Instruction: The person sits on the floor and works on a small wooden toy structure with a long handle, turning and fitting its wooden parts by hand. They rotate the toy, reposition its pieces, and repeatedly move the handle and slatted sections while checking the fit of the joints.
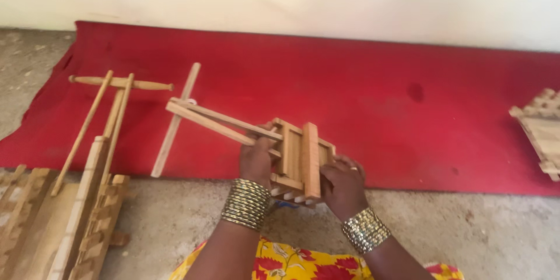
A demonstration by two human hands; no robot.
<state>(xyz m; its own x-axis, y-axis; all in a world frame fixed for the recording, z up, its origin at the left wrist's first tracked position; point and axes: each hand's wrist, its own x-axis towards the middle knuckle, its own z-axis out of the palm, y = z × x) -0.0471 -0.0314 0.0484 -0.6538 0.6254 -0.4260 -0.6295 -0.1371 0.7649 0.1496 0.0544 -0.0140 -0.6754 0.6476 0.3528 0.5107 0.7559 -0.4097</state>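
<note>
Your left hand (256,160) and right hand (343,185) each have a closed grip on the frame (300,160), holding it just above the floor (466,227) at the mat (350,81) edge. Two slats (216,119) jut away from your left grip. I judge that they could lever loose if you twist, or knock the stick (175,119) beyond them. More wooden parts (87,210) lie well left of your grip.

Both hands (300,172) grip a wooden frame (300,157) over a red mat (350,93).
</note>
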